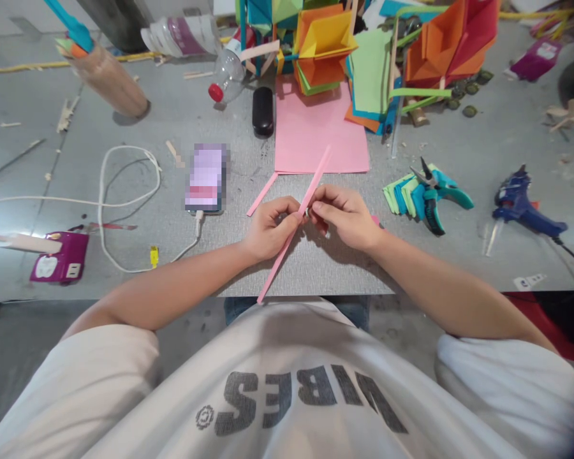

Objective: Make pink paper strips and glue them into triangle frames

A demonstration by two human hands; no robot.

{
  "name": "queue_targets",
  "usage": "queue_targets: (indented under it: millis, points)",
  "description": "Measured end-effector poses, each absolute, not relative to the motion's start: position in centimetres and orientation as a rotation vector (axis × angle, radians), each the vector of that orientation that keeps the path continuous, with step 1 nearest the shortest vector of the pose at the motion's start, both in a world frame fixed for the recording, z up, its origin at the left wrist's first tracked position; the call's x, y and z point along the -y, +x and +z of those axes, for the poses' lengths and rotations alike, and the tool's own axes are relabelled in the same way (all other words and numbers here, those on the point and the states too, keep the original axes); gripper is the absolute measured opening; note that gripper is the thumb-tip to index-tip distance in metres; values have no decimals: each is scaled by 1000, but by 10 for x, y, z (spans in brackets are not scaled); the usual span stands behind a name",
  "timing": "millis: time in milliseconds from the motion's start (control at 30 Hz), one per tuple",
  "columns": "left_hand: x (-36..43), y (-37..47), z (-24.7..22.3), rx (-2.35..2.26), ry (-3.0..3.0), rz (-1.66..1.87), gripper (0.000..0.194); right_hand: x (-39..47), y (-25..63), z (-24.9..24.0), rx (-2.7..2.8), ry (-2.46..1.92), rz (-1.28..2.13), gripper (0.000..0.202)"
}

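A long, narrow pink paper strip (314, 182) slants across the space in front of me, over the table's front half. My left hand (275, 226) pinches it near its middle between thumb and fingers. Right beside the strip, my right hand (347, 215) has its thumb and fingers closed together. A tiny pale bit shows by those fingertips, too small to name. Another pink strip (262, 194) lies on the table left of my hands. Beyond them is a stack of pink paper sheets (320, 150). A small pink piece (375, 220) peeks out behind my right wrist.
At left lie a phone (205, 175) with a white cable (103, 204) and a purple box (69, 255). Pliers (435, 188), folded papers (402, 194) and a glue gun (523, 204) are at right. Folded colored paper shapes (323, 38) and bottles (229, 64) crowd the back.
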State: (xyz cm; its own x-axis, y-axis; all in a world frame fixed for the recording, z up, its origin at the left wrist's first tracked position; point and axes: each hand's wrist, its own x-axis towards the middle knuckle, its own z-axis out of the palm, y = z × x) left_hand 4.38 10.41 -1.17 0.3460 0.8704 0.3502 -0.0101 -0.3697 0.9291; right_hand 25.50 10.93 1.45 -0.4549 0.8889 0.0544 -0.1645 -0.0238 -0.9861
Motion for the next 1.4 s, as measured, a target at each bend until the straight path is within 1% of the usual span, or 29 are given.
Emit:
queue_targets:
  millis: [100,367,467,667,733,933,1200,1300,1400]
  points:
    - [-104,44,-11,-796,1665,1173,24,-109,255,14,1420,-816,1584,33]
    - [-104,44,-12,-820,1624,1176,23,-105,252,13,1432,-831,1600,32]
    - [-104,44,-11,-820,1623,1176,24,-104,253,14,1422,-821,1635,37]
    - [-104,44,-13,-794,1630,1186,26,-108,256,15,1473,-815,1679,56]
    - [-104,44,-15,-782,1626,1192,27,-109,256,14,1471,-794,1691,60]
    - [-104,44,-15,-774,1612,1193,34,-111,257,11,1426,-791,1711,58]
    - [-104,43,-10,-810,1624,1173,30,-110,256,12,1344,-823,1733,47]
    - [-104,43,-11,-798,1635,1160,31,-110,256,12,1351,-813,1716,53]
    - [-105,44,-13,-793,1669,1220,34,-110,256,10,1453,-893,1612,62]
